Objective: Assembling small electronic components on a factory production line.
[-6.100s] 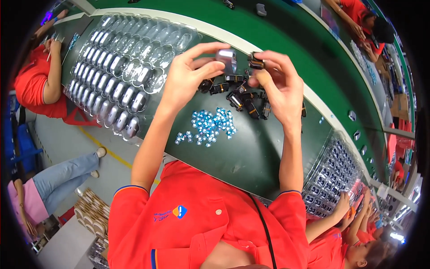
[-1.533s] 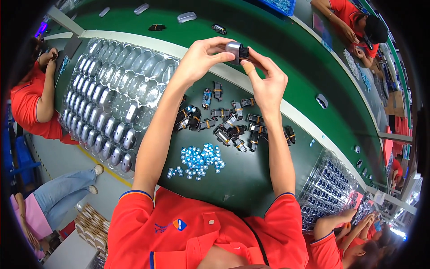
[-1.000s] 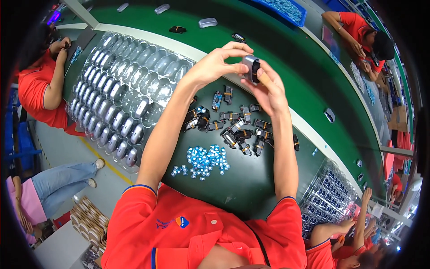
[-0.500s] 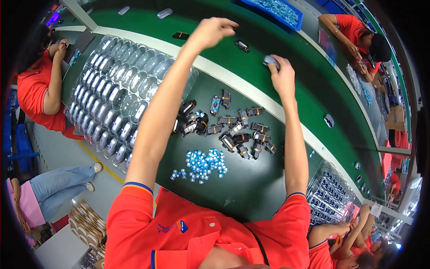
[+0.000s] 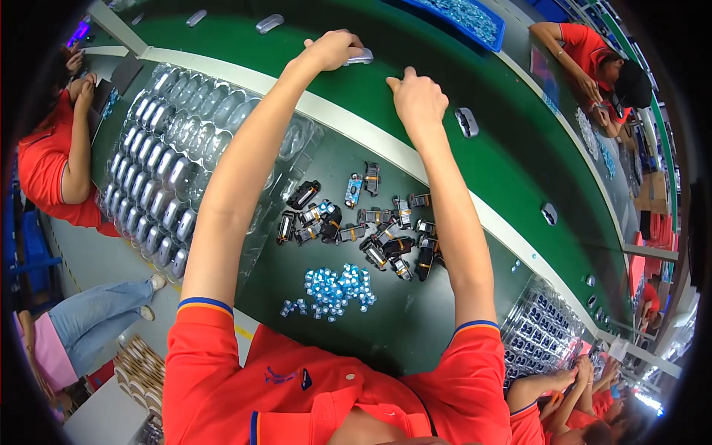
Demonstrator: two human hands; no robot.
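A factory line seen from the head camera: a dark green table [image 5: 415,326] runs beside a brighter green conveyor belt [image 5: 512,163], the two divided by a pale rail. Both arms of the person in an orange shirt stretch forward over the rail onto the belt. The left hand [image 5: 334,49] is curled over a small silvery-grey casing [image 5: 361,55] that lies on the belt, fingers closed on it. The right hand [image 5: 419,96] rests just beside, on the belt, fingers folded under and holding nothing that can be seen. Another grey casing [image 5: 466,122] lies on the belt near the right hand. On the table between the arms lies a scatter of small black parts [image 5: 371,230], and nearer the body a heap of tiny blue-and-white pieces [image 5: 334,288]. To the left is a clear plastic tray of shiny oval shells [image 5: 159,170]. Other workers in orange sit along the edges.
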